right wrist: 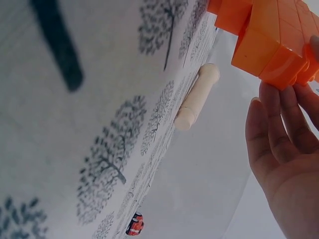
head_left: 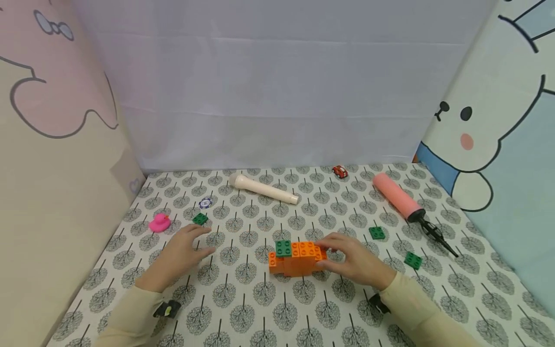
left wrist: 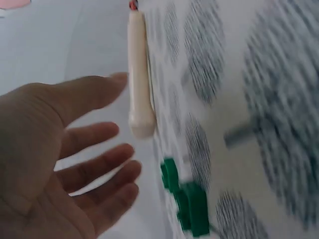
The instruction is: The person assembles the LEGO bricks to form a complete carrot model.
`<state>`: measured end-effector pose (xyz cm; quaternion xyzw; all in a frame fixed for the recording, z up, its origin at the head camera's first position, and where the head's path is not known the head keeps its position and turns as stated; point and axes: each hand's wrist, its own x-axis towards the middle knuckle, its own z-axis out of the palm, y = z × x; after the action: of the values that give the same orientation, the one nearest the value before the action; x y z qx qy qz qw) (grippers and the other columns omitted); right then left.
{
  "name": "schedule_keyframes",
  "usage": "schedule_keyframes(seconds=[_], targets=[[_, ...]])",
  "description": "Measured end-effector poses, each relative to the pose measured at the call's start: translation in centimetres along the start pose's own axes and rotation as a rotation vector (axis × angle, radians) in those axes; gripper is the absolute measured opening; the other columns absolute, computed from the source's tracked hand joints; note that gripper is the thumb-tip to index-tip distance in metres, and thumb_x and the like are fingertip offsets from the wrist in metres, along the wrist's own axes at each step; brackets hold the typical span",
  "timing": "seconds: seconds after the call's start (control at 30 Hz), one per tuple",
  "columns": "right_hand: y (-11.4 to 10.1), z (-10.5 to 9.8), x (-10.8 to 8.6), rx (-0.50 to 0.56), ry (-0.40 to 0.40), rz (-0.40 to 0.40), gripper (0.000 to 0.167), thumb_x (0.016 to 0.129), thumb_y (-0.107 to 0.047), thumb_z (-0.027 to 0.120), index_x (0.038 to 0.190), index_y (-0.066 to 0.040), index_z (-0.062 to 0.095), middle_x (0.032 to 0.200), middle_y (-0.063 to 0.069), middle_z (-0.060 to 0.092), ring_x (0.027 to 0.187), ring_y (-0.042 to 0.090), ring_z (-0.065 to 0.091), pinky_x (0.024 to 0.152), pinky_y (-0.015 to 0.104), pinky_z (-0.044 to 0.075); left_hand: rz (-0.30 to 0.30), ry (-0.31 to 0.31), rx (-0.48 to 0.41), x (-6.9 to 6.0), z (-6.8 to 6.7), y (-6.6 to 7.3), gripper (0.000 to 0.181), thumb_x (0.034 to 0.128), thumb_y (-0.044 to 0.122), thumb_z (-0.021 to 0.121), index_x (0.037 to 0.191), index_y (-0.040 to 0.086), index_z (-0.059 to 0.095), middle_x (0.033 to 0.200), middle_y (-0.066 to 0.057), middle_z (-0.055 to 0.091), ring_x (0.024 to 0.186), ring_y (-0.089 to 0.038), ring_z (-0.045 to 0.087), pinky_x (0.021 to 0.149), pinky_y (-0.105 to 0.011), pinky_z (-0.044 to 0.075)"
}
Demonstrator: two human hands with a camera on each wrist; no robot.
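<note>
A block build of orange bricks (head_left: pixel 299 265) stands near the middle of the table, with a green brick (head_left: pixel 284 248) on top at its left. My right hand (head_left: pixel 353 260) grips the build's right end, thumb toward me and fingers behind. In the right wrist view the fingertips touch the orange bricks (right wrist: pixel 269 45); part of the thumb is cut off by the frame's edge. My left hand (head_left: pixel 179 255) hovers above the cloth with fingers apart and holds nothing. Just beyond it lies a loose green brick (head_left: pixel 200 219).
Two more green bricks (head_left: pixel 376 233) lie to the right. At the back are a cream microphone-shaped stick (head_left: pixel 264 189) and a red toy car (head_left: pixel 340 171). A pink pump-like tube (head_left: pixel 399 197) lies far right. At left are a pink duck (head_left: pixel 160 223) and a poker chip (head_left: pixel 205 203).
</note>
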<state>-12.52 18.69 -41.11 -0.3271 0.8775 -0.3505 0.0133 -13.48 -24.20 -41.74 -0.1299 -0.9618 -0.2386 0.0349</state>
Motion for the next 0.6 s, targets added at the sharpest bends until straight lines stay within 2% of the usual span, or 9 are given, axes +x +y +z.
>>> schedule_keyframes(seconds=[0.13,0.27,0.43,0.6], targets=[[-0.1,0.0,0.0,-0.003,0.003,0.002,0.048,0.092,-0.043,0.069,0.131,-0.015,0.065,0.12,-0.005,0.064,0.1,0.01,0.06,0.087,0.04,0.056,-0.1,-0.03,0.026,-1.0,-0.9,-2.0,0.063,0.0847,0.029,0.079,0.133,-0.004,0.058,0.132,-0.033,0.053,0.121,-0.054,0.049,0.101,-0.067,0.041],[-0.1,0.0,0.0,-0.008,0.005,0.0,0.048,0.092,-0.042,0.07,0.131,-0.014,0.065,0.119,-0.005,0.064,0.1,0.01,0.06,0.086,0.04,0.056,-0.171,-0.05,0.024,-1.6,-1.1,-3.0,0.073,0.0839,0.04,0.079,0.134,-0.007,0.054,0.134,-0.038,0.049,0.122,-0.059,0.044,0.101,-0.071,0.037],[-0.1,0.0,0.0,0.0,0.001,0.009,0.049,0.091,-0.043,0.07,0.131,-0.014,0.065,0.12,-0.005,0.064,0.1,0.012,0.061,0.086,0.04,0.056,-0.215,-0.042,0.024,-1.7,-1.0,-3.3,0.07,0.0834,0.035,0.079,0.131,-0.01,0.055,0.13,-0.039,0.051,0.12,-0.057,0.046,0.101,-0.068,0.038],[0.1,0.1,0.0,0.0,0.007,0.007,0.049,0.092,-0.043,0.069,0.131,-0.015,0.065,0.119,-0.005,0.064,0.1,0.013,0.061,0.086,0.039,0.056,-0.24,-0.033,0.018,-1.7,-0.8,-3.6,0.058,0.0842,0.026,0.078,0.124,-0.012,0.06,0.116,-0.032,0.062,0.106,-0.047,0.057,0.092,-0.062,0.047]])
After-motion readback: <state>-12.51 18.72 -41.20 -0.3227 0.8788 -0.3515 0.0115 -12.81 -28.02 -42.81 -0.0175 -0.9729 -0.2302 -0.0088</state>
